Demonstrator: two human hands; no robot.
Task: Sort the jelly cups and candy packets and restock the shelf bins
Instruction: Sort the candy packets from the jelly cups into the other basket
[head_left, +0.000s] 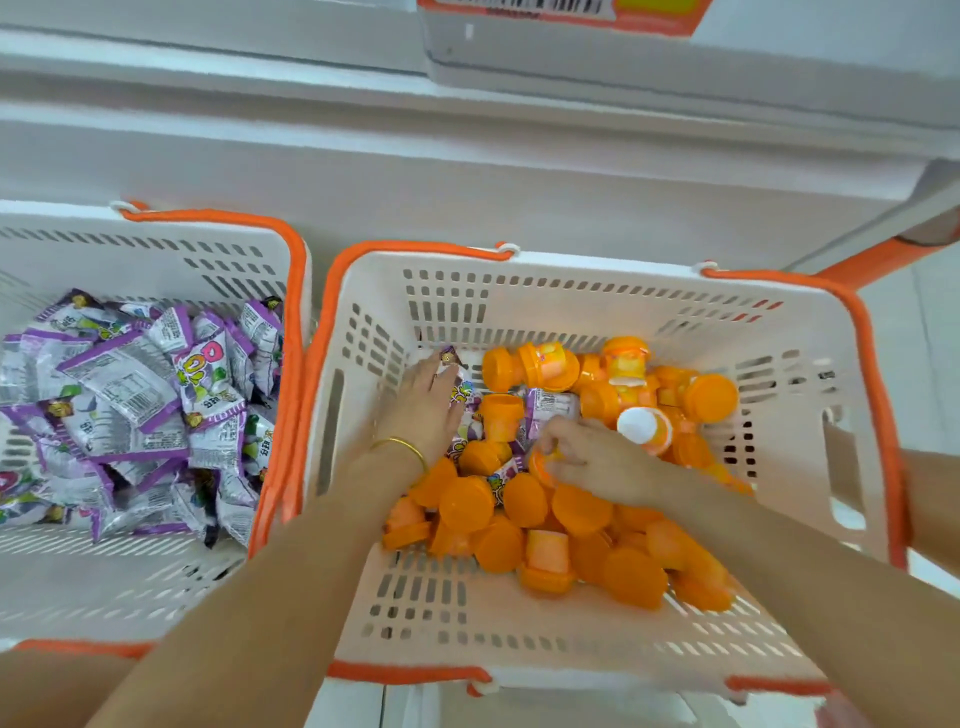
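Both baskets (571, 262) are white moulded plastic, matt and slotted, with smooth orange plastic handles (415, 248). The jelly cups (636, 577) are glossy orange plastic (one shows a matt white top). The candy packets (124, 384) are shiny, crinkled film. A bangle (400, 444) looks like polished yellow metal.

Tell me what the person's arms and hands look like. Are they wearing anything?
No sleeves and no gloves are in view. A thin gold bangle circles the wrist of the left hand. The right hand shows no jewellery, though it is blurred.
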